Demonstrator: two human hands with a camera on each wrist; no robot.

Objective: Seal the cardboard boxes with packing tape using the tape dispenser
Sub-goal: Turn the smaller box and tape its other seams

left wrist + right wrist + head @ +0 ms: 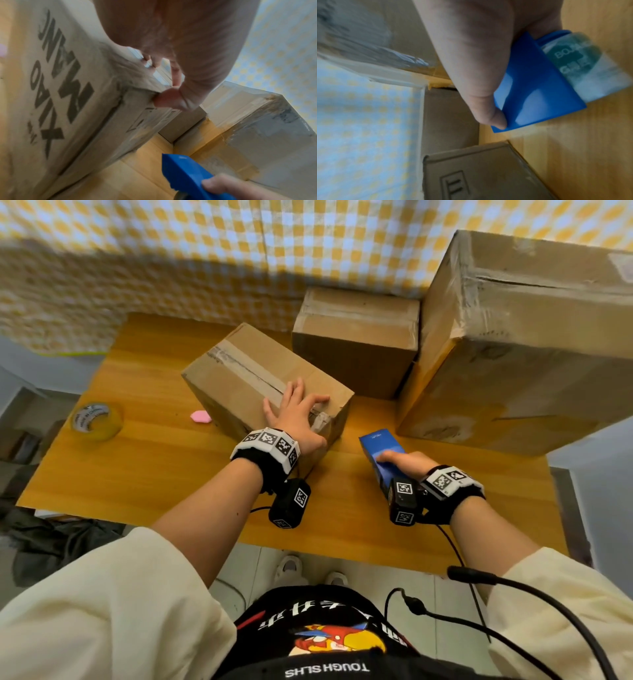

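Left hand (298, 419) spread flat on near box (239, 378) at frame centre, fingers apart over taped seam. Right hand (407, 465) clamped on blue dispenser (380, 450), lower right of centre, resting on counter (154, 474). Two more boxes (356, 337) upper right. Spare tape roll (97, 421) at left edge.
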